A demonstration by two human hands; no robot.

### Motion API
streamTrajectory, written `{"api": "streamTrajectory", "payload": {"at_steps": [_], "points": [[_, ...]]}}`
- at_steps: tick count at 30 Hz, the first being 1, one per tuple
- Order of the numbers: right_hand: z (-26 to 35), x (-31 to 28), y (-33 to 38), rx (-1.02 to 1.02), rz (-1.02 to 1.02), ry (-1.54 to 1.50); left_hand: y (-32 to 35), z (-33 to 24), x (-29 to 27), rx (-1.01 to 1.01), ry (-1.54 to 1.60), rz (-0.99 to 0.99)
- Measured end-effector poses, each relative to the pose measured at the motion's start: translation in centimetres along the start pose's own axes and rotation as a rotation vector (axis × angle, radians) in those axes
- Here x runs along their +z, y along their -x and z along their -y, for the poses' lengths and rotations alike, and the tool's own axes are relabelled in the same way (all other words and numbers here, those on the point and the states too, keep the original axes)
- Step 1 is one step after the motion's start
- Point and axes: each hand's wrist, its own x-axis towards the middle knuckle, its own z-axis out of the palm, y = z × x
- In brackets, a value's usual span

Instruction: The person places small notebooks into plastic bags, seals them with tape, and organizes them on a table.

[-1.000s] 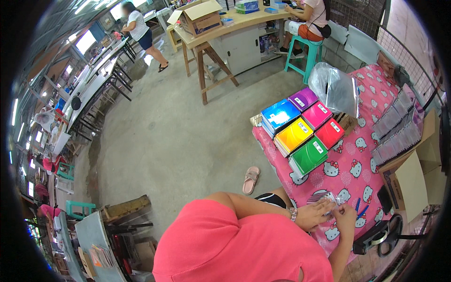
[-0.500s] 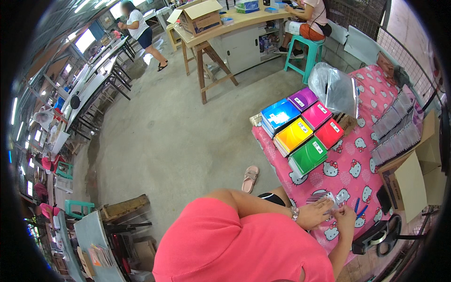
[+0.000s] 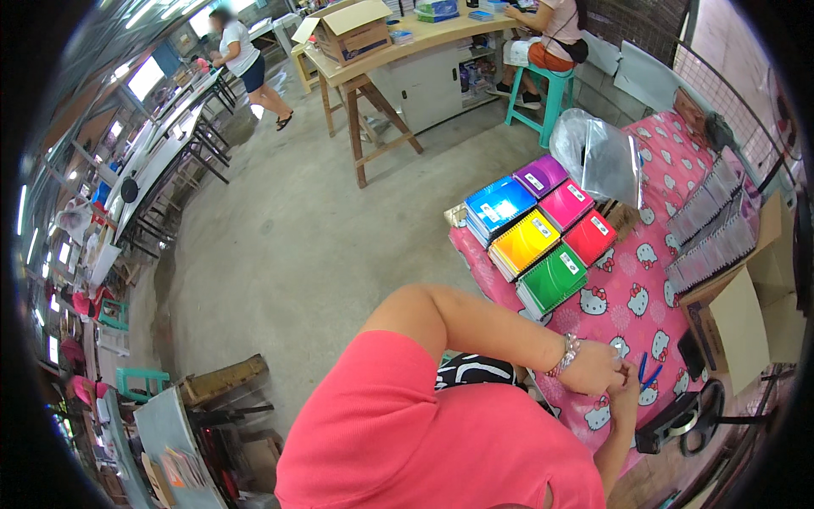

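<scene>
My left hand (image 3: 592,368), with a bracelet at the wrist, is closed over the pink patterned cloth (image 3: 585,413) near the table's front edge. Against its fingertips, my right hand (image 3: 627,379) is closed too. Whatever lies between the fingers is mostly hidden; only a small pale bit shows. Just right of both hands lies a blue-handled tool (image 3: 649,373), perhaps small pliers. Beyond them sit stacks of spiral notebooks: green (image 3: 553,278), yellow (image 3: 526,243), red (image 3: 589,237), blue (image 3: 498,206), pink (image 3: 566,204) and purple (image 3: 540,175).
Clear plastic bags (image 3: 612,165) lie behind the notebooks. To the right stand plastic-wrapped stacks (image 3: 712,233), an open carton (image 3: 739,322), a dark phone (image 3: 692,355) and a black tape dispenser (image 3: 670,424). One person (image 3: 543,34) sits on a green stool; another (image 3: 242,55) stands far left.
My left hand has gone from lying flat on a clear striped packet to closing beside my right hand. The packet no longer shows. My left elbow has risen outward.
</scene>
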Motion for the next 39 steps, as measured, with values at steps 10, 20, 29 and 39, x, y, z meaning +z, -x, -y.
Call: {"api": "streamTrajectory", "payload": {"at_steps": [10,20,29,39], "points": [[-2.0,2.6,-1.6,-0.041,0.046,-0.407,0.9,3.0,-3.8,0.084,0.314,-0.111],[1.9,2.0,0.5,-0.343,-0.037,-0.157,3.2,4.7,4.1,-0.334,0.609,-0.173],[2.9,4.4,3.8,-0.605,-0.259,0.359,3.7,4.8,5.4,-0.333,0.739,-0.288],[4.7,5.3,2.4,-0.212,-0.199,0.283,3.5,4.8,4.2,-0.435,0.598,-0.314]]}}
